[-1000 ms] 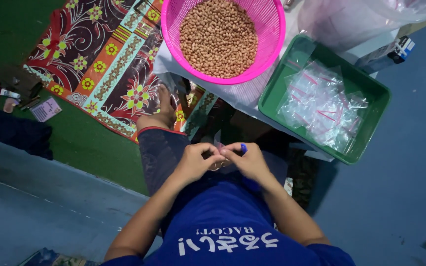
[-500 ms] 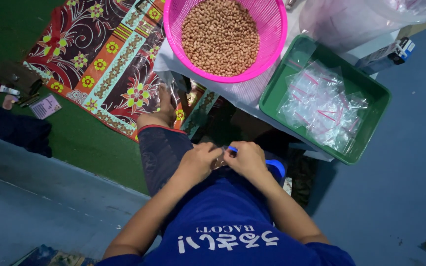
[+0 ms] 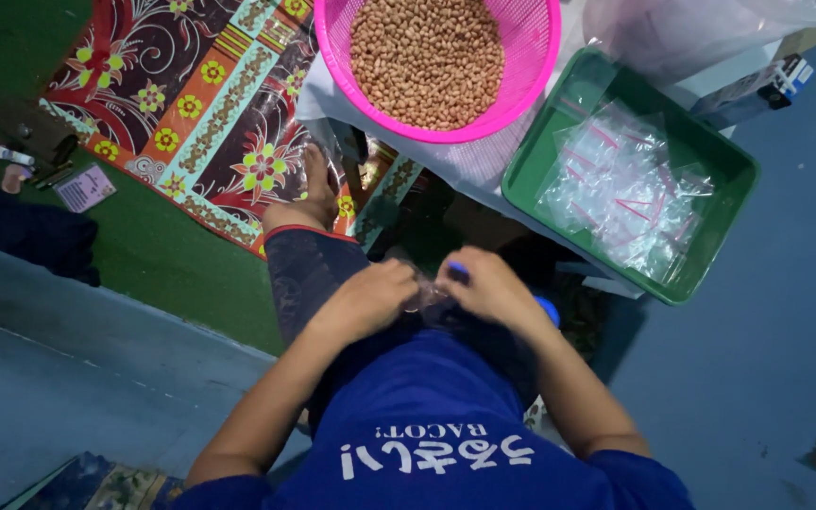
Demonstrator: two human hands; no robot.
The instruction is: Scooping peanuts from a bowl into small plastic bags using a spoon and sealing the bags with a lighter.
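Note:
My left hand (image 3: 367,299) and my right hand (image 3: 489,288) meet over my lap, fingertips pinching a small clear plastic bag (image 3: 424,301) between them. A blue object (image 3: 459,271) sticks out from under my right hand's fingers, and its other end (image 3: 547,309) shows beside the wrist. Ahead stands a pink mesh basket (image 3: 533,71) full of peanuts (image 3: 427,57). To its right, a green tray (image 3: 540,156) holds several empty clear zip bags (image 3: 630,184). What is inside the small bag is hidden by my fingers.
A patterned floral mat (image 3: 191,104) lies on green carpet (image 3: 172,264) at the left, my bare foot (image 3: 318,194) resting on it. A large clear plastic sack (image 3: 691,33) sits behind the tray. Small items and dark cloth (image 3: 30,236) lie at the far left. Blue floor (image 3: 776,359) lies to the right.
Both hands have dropped slightly lower toward my lap, still pinching the small bag. The view has shifted a little, so basket and tray sit higher in frame.

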